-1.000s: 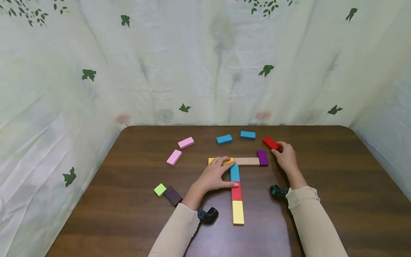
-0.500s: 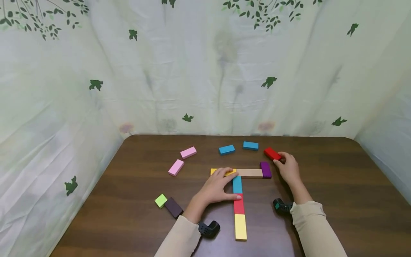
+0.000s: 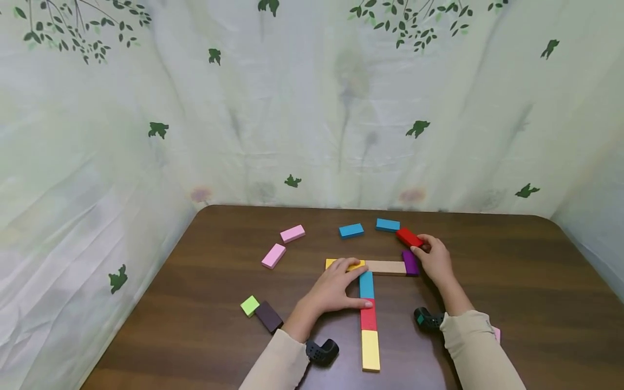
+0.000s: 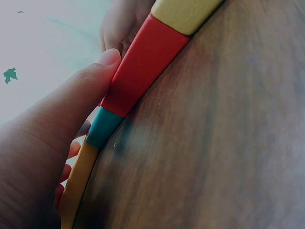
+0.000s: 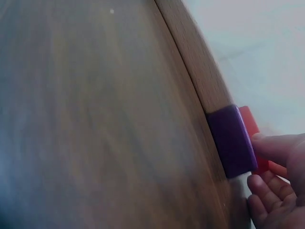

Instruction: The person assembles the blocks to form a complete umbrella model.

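A pale fabric backdrop (image 3: 312,108) printed with green leaves hangs behind the dark brown table (image 3: 205,325). On it, the left hand (image 3: 325,292) lies spread, fingers on a yellow rectangular block (image 3: 330,264), thumb against a flat red block (image 3: 369,320). The right hand (image 3: 435,262) pinches another bright red rectangular block (image 3: 408,237) by one end, just beyond the purple rectangular block (image 3: 410,263) and beside a blue rectangular block (image 3: 388,225).

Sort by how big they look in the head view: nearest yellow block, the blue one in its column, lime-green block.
1. Yellow block (its nearness may enlarge it)
2. Blue block
3. Lime-green block
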Motion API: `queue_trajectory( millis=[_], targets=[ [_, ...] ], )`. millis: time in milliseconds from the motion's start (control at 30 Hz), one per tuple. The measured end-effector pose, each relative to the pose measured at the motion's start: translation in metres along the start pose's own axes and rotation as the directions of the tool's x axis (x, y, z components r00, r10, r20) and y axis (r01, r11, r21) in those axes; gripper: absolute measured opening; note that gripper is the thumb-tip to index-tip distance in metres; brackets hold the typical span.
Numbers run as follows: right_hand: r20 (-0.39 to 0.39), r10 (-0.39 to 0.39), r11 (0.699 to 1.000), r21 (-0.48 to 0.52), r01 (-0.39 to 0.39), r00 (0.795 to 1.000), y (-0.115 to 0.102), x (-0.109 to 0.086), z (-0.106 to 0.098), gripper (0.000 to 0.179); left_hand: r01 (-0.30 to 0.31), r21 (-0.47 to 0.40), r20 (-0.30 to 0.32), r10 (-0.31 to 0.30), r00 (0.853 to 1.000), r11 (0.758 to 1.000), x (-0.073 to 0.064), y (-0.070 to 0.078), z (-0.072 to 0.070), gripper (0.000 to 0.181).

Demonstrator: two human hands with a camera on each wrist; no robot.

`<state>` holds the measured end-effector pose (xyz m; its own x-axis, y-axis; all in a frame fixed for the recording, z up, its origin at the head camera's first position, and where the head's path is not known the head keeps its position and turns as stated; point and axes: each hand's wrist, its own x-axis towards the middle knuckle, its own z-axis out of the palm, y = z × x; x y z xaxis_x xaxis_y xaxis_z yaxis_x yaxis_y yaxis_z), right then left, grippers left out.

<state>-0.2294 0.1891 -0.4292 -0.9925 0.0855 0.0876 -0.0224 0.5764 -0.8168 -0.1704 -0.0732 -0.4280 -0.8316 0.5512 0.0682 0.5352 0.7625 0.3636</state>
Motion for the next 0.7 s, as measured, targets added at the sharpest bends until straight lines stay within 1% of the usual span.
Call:
queue_trajectory(
  millis=[67,233,367,567,700],
  targets=[
    [0.016,0.007,1.000,0.004,-0.007,1.000,-0.0004,-0.0008,0.0029,0.038,0.009,-0.004,0.004,-0.009,1.000,1.000,-0.0025,0.0010,0.0017,0.081],
    [0.007,0.009,1.000,0.016,-0.010,1.000,-0.0013,0.0053,0.0000,0.038,-0.007,-0.008,-0.009,0.007,1.000,1.000,0.0045,0.0032,0.0012,0.081],
    [0.012,0.026,1.000,0.017,-0.026,1.000,-0.0004,0.0074,-0.0016,0.038,-0.012,-0.010,0.001,0.012,1.000,1.000,0.0067,0.0045,0.0017,0.081],
    [0.043,0.039,0.999,0.015,-0.039,0.998,-0.0010,0.0071,0.0011,0.039,-0.007,-0.025,0.006,0.007,1.000,1.000,0.0047,0.0037,0.0024,0.081],
    [0.059,0.041,0.999,0.014,-0.042,0.997,-0.0027,0.0082,0.0052,0.040,0.001,-0.024,0.013,-0.001,1.000,1.000,0.0032,0.0013,-0.0001,0.082]
  ],
)
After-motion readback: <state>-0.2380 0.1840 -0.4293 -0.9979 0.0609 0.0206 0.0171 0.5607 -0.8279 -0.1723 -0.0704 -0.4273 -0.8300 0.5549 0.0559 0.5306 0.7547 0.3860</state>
